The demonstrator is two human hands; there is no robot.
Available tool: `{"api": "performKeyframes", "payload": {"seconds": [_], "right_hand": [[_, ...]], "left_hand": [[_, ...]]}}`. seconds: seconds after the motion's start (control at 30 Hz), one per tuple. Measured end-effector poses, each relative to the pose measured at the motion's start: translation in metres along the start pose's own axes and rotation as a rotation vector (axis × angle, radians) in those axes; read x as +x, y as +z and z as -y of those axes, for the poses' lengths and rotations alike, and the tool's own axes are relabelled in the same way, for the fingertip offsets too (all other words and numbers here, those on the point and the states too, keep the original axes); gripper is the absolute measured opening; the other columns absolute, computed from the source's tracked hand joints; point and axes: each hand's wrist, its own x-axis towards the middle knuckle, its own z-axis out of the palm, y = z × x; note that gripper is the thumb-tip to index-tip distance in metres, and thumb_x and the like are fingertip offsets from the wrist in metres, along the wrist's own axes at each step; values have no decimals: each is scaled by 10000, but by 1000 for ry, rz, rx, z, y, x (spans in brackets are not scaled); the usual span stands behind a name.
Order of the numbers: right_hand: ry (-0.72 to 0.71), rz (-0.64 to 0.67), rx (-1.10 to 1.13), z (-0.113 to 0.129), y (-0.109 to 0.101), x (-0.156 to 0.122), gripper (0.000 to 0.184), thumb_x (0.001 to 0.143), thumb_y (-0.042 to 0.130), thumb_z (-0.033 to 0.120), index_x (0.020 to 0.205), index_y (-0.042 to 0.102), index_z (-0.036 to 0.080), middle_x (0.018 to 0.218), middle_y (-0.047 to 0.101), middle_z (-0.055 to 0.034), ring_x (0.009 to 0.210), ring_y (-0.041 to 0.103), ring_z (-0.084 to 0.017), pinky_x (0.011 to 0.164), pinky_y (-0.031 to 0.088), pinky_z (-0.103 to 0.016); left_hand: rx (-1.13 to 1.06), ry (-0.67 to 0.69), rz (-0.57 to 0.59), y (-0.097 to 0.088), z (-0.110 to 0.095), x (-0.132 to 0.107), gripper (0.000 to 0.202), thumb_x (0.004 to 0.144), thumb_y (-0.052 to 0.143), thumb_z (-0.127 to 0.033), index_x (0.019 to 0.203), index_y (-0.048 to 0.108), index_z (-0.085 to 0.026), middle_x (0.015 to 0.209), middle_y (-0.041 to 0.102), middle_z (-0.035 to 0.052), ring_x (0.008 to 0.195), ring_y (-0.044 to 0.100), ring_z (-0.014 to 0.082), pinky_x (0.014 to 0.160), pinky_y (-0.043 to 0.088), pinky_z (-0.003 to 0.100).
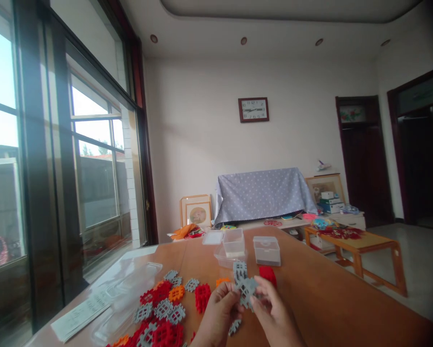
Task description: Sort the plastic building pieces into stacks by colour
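Observation:
My left hand (218, 315) and my right hand (274, 313) both pinch a joined cluster of grey plastic interlocking pieces (246, 290) above the wooden table (332, 294). These pieces are notched and snowflake-like, and one stands up from the cluster. Just past my right fingers lies a red piece (267, 275), and an orange piece (223, 282) lies beyond my left hand. A loose grey piece (234, 326) sits under my hands. To the left spreads a heap of red, grey and orange pieces (162, 308), partly hidden by my left hand.
Clear plastic boxes (266, 250) and a clear tub (233, 246) stand at the table's far end. A plastic bag (129, 294) and papers (81, 315) lie at left beside a large window (97, 159). A low wooden bench (357, 246) stands beyond the table's right edge.

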Motion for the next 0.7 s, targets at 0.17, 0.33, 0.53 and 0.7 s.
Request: {"api": "performKeyframes", "payload": {"seconds": [0.17,0.33,0.53,0.7], "right_hand": [[-88,-19,-224,-8,5,3,549,751,753,482,1257,666,289,1259,718,-97,960,721,-302,839,610,-409],[-134,63,-303,4,6,13,515,777,726,399,1280,665,312,1279,701,-69,986,717,-294,842,610,-382],[-192,134,-404,15,6,30,490,797,741,396,1278,671,339,1305,673,-49,1138,666,-318,944,558,-396],[-238,178,-351,24,13,40,474,760,770,352,1228,705,322,1245,691,-61,1119,659,-310,953,532,-385]], "left_hand": [[-177,-36,-67,-6,11,6,431,651,923,-379,836,587,-183,716,656,-9,584,601,97,594,423,201],[-211,-78,-110,-14,10,7,469,608,956,-348,827,569,-198,662,620,-45,553,590,84,586,429,191],[-214,-59,-124,-21,5,11,476,606,961,-368,795,561,-192,662,645,-27,565,598,84,590,420,184],[-232,-37,-157,-21,2,9,473,614,958,-365,809,563,-192,666,649,-28,590,620,93,600,419,184]]}}
